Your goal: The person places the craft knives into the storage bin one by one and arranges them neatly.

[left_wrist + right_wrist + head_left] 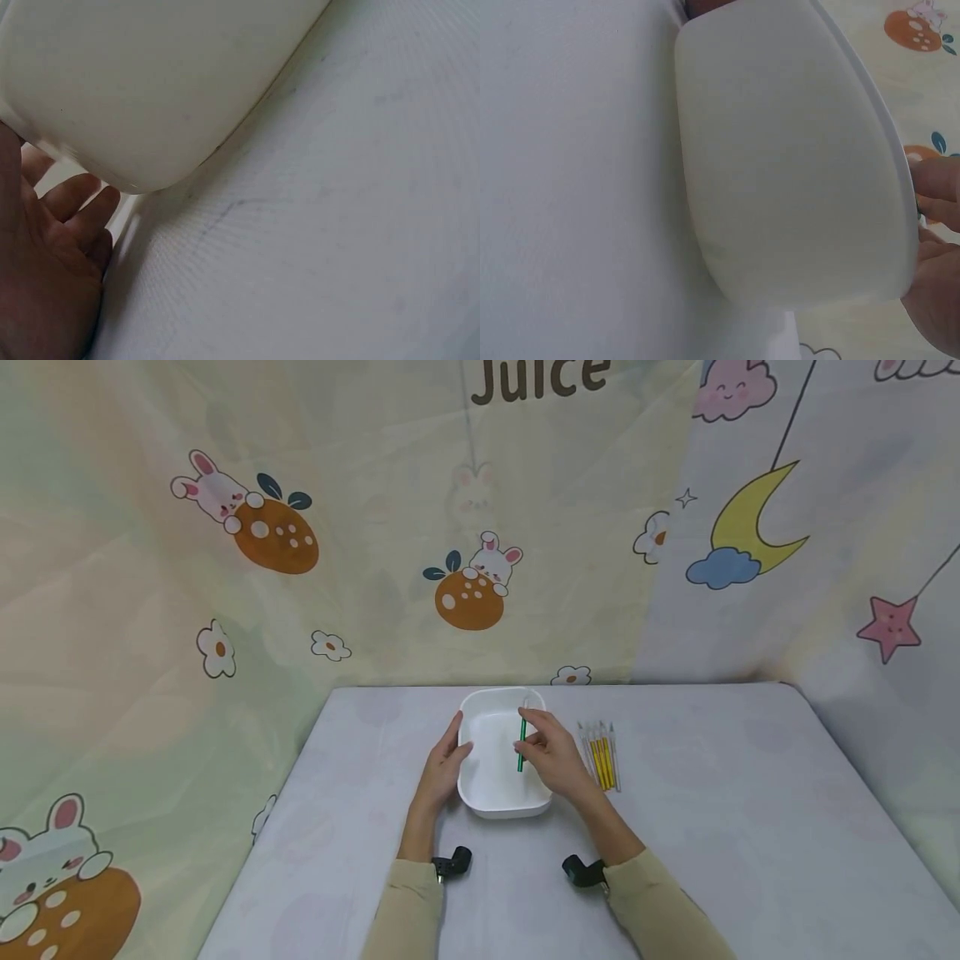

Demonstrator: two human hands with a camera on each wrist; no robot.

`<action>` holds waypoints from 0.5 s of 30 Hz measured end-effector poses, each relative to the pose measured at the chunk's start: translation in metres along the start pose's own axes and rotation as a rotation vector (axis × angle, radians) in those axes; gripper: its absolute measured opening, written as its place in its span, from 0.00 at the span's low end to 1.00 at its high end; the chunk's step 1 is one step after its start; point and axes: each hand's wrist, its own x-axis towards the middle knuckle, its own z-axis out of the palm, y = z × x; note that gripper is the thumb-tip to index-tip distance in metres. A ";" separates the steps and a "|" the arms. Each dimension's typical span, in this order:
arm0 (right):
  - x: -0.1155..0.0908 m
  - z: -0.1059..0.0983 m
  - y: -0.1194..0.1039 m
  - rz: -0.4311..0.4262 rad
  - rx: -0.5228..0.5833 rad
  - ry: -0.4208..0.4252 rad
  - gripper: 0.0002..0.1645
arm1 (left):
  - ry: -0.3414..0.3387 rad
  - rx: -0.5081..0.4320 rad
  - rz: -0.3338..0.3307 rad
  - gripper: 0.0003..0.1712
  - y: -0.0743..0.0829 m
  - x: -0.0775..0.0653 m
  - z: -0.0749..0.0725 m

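L hand (441, 770) grips wht tub (491, 777), R hand (555, 758) holds grn pen (522, 730) above.

Right grip (557, 753) pinches a green stick (522, 730) — over a white tray (491, 772).

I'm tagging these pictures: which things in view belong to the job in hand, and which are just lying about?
In the job:
- white tray, held by the left hand
- green stick, pinched by the right hand
- yellow and pale sticks beside the tray, probably

Merely there:
- printed backdrop
- wrist cameras
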 end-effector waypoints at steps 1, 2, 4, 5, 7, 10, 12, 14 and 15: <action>0.001 0.002 -0.001 0.000 0.001 -0.003 0.37 | -0.001 0.002 -0.001 0.35 0.000 0.000 0.000; 0.002 0.005 -0.001 0.000 -0.001 -0.005 0.37 | -0.002 0.007 -0.003 0.35 0.000 0.000 0.000; 0.004 0.009 -0.003 -0.007 -0.001 -0.013 0.37 | -0.004 0.009 -0.003 0.35 0.001 -0.001 0.000; 0.005 0.011 -0.004 -0.010 0.001 -0.017 0.37 | -0.004 0.009 -0.005 0.34 0.001 -0.001 0.000; 0.007 0.016 -0.005 -0.017 0.011 -0.022 0.36 | -0.006 0.010 -0.005 0.34 0.001 -0.001 0.000; 0.010 0.021 -0.006 -0.022 0.029 -0.028 0.36 | -0.008 0.003 -0.005 0.34 0.001 0.000 0.000; 0.012 0.025 -0.006 -0.017 0.038 -0.028 0.37 | -0.009 0.003 -0.005 0.34 0.001 0.000 0.000; 0.013 0.028 -0.005 -0.005 0.042 -0.029 0.37 | -0.010 0.002 -0.007 0.34 0.001 -0.001 0.000; 0.014 0.029 -0.005 0.004 0.039 -0.031 0.37 | -0.009 0.002 -0.008 0.34 0.001 -0.001 0.000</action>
